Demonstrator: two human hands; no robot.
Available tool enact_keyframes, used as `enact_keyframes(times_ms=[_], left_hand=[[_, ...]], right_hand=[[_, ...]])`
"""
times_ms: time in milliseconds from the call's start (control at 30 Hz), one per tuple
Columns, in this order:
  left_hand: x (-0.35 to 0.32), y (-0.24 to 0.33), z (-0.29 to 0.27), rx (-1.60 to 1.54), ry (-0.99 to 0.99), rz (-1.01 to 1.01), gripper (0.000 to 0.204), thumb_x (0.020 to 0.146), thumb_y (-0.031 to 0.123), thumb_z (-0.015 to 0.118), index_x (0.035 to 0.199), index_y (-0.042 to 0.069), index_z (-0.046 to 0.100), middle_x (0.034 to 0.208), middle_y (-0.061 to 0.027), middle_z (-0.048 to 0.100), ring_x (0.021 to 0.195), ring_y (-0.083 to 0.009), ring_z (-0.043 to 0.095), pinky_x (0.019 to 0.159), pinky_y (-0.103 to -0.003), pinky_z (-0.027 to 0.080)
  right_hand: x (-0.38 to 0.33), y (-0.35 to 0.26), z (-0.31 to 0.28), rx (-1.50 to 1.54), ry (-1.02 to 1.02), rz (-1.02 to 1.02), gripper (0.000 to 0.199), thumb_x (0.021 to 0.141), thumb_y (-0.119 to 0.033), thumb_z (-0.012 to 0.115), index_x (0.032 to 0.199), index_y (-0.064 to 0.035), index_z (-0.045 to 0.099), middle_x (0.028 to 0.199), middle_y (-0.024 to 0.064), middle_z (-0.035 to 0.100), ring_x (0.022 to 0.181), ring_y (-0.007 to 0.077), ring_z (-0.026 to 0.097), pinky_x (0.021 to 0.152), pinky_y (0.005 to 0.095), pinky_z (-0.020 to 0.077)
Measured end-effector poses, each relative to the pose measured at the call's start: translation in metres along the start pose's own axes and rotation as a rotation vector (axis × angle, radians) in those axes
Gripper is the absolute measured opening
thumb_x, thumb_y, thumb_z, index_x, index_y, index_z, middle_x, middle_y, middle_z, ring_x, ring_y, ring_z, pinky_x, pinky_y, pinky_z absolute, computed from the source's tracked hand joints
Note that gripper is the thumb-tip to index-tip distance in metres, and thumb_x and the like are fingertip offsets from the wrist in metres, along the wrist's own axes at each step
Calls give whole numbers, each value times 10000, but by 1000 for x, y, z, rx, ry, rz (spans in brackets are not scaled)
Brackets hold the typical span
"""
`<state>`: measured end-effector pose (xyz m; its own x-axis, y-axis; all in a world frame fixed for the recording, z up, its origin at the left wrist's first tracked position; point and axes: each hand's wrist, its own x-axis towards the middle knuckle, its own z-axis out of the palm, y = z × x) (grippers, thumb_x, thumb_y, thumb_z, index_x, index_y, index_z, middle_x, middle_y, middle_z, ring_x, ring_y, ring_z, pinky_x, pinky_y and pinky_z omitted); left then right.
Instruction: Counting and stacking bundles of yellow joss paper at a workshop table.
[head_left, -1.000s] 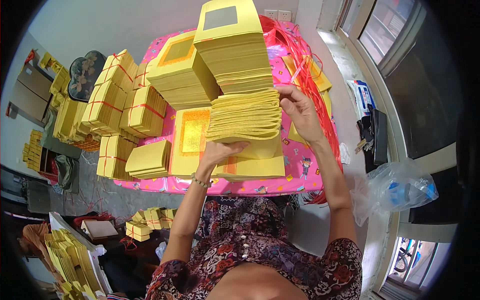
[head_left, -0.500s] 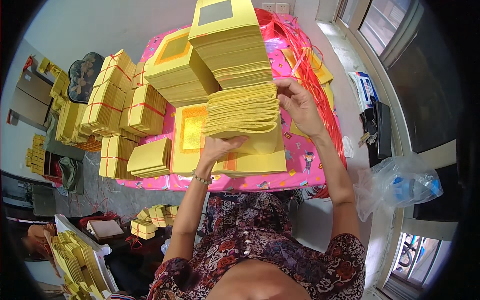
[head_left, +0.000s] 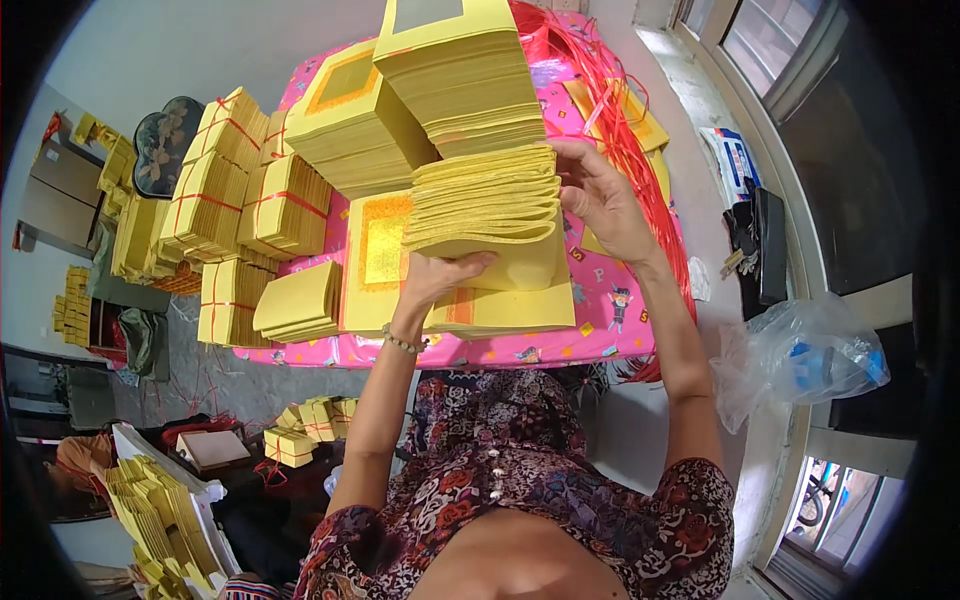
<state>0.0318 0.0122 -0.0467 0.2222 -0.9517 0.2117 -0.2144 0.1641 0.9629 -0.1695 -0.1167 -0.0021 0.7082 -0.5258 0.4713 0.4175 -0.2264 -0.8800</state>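
I hold a thick bundle of yellow paper sheets above a table with a pink patterned cover. My left hand grips the bundle from below at its near left corner. My right hand presses on its right side with the thumb at the edge. Under the bundle lie flat yellow sheets with a gold foil square. Behind it rise two tall loose stacks of yellow sheets, one to the left.
Tied yellow bundles with red string crowd the table's left side. Red string is heaped at the right rear. A clear plastic bag sits by the window on the right. More yellow bundles lie on the floor, with further stacks at lower left.
The bundle in my hands has risen a little and shifted right, with my right hand sliding along its side. My left hand keeps its grip underneath.
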Motion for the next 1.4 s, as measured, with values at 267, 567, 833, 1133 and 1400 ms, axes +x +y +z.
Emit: enact_keyframes(times_ms=[267,567,833,1133,1400], left_hand=[[-2,-2,0,-51,-23,-44,355,673,57,773,998,0,642,935,-53,665,844,-133,607,752,-277,511],[3,2,2,-110,-5,18,352,699,62,767,1016,-8,630,948,-66,658,850,-141,612,755,-287,519],[23,37,4,-155,23,45,501,719,186,787,1105,-30,552,994,-102,633,868,-167,622,764,-296,524],[47,92,35,-255,-98,-81,450,792,223,728,1119,-40,567,1021,-109,646,896,-153,629,794,-279,518],[55,97,58,-264,-323,-247,634,785,392,717,1198,-50,529,1096,-134,616,970,-173,613,819,-284,497]], right_hand=[[-7,2,1,1,-17,-44,627,873,-263,648,1360,-5,351,1297,107,481,1211,204,456,1045,349,339],[-5,-1,3,-79,-21,-24,913,745,-340,768,1423,-20,248,1358,125,415,1287,233,375,1083,375,277],[2,-10,11,-398,82,-56,914,729,-260,785,1418,-22,233,1264,160,485,1169,240,493,999,370,383],[-4,-26,-8,-137,340,110,578,839,-276,675,1264,24,423,1102,123,576,995,163,563,871,280,444],[-27,-37,-22,78,369,326,582,835,-304,654,1278,8,440,1169,92,559,1063,142,549,903,259,426]])
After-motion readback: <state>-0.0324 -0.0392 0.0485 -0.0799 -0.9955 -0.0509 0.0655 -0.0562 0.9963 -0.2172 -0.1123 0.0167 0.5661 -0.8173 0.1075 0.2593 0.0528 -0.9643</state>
